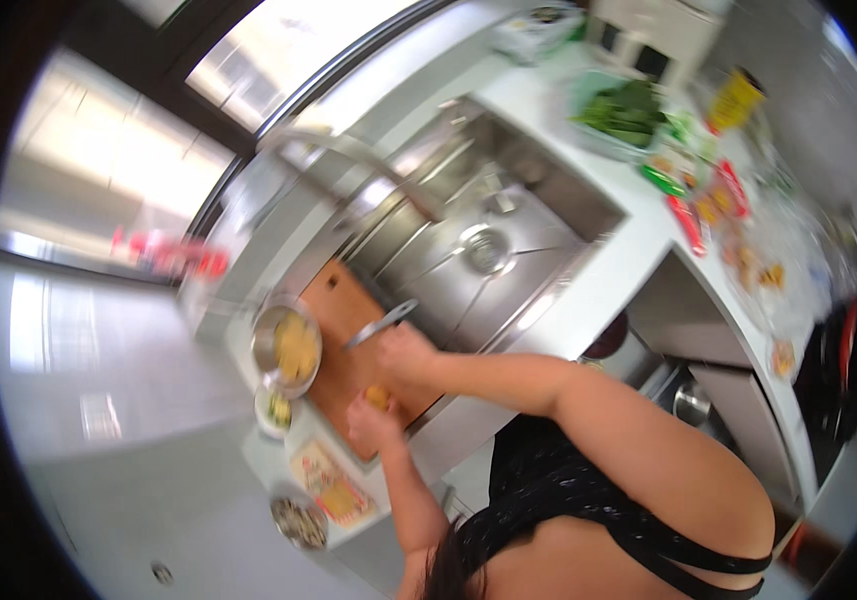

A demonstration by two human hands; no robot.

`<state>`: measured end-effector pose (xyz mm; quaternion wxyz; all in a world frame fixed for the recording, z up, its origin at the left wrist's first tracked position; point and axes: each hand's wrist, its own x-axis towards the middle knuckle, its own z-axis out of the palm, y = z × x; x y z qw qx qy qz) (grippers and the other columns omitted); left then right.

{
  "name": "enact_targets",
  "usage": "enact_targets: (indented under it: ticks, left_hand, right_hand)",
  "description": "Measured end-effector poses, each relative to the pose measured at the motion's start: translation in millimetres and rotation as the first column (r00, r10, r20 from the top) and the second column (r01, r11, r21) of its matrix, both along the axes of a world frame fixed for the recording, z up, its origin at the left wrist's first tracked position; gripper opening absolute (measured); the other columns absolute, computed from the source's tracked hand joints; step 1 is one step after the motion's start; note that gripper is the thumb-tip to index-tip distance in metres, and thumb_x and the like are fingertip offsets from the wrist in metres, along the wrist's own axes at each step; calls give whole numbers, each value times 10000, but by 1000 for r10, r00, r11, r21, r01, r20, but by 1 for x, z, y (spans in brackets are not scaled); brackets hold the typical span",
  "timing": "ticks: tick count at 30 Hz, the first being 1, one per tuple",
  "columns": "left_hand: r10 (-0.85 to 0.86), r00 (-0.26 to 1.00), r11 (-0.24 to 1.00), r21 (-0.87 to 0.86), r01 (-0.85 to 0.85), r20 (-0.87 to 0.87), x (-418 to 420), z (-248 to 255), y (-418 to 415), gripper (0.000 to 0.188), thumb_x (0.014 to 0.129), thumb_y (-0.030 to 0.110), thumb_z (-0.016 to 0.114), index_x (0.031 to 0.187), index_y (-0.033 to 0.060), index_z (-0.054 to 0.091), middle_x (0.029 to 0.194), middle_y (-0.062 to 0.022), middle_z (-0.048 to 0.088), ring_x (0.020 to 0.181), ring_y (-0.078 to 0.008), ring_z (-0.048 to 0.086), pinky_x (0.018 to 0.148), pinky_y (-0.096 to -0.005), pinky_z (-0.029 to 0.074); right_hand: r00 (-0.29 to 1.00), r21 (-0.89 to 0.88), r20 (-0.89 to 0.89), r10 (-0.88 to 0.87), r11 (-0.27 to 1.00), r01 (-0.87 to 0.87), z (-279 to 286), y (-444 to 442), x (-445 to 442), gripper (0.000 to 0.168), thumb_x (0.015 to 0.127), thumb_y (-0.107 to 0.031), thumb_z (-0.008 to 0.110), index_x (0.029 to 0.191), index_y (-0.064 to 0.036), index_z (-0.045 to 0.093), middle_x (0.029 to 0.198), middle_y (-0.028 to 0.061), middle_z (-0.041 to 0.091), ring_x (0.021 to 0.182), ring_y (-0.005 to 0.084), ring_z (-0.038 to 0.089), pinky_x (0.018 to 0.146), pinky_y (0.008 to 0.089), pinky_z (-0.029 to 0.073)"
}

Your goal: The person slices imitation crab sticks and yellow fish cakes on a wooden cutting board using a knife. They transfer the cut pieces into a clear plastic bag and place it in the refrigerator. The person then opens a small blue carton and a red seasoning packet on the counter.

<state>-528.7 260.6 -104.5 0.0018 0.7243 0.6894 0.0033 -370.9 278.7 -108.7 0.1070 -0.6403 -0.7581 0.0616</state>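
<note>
My left hand (373,424) is closed around a small yellow-orange piece of food (377,397), low over the near end of a wooden cutting board (346,375). To the right and farther up the board, my right hand (404,354) has its fingers curled. A knife or peeler with a grey handle (402,309) lies slantwise right beside it, across the board's sink-side edge. Blur and angle hide whether the right hand grips that tool. Next to the board stands a metal bowl (263,346) with yellow cut pieces (296,349) in it.
A steel sink (533,262) with a faucet (368,157) adjoins the board. Near the bowl are a small dish of green and yellow slices (278,410), a printed packet (335,487) and a bowl of pale pieces (299,523). Leafy greens (623,112) and food packets (687,221) stand beyond the sink.
</note>
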Motion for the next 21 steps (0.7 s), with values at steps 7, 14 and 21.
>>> enact_targets:
  ticks: [7,14,21]
  left_hand:
    - [-6,997,999,-38,3,-79,16,17,-15,494,687,314,736,1116,108,603,1062,-119,605,1001,-332,587,827,-477,484]
    - [-258,965,955,141,262,-51,78,47,-37,479,652,252,699,1078,57,595,1024,-147,601,984,-351,575,804,-490,477]
    - [-853,-171,57,414,908,492,367,88,-227,557,579,61,738,1114,56,583,1037,-165,579,1000,-360,541,882,-443,417]
  right_hand:
    - [813,207,-522,-258,886,415,51,-141,113,487,562,-367,785,930,-91,623,928,66,576,951,254,532,815,386,391]
    - [15,99,-364,-931,-23,995,95,-469,276,431,629,-228,761,986,-24,632,951,146,637,907,331,590,863,432,440]
    - [-349,166,-154,-924,-372,913,53,-678,322,614,654,-244,762,1192,-24,565,1062,126,601,1028,289,517,907,416,373]
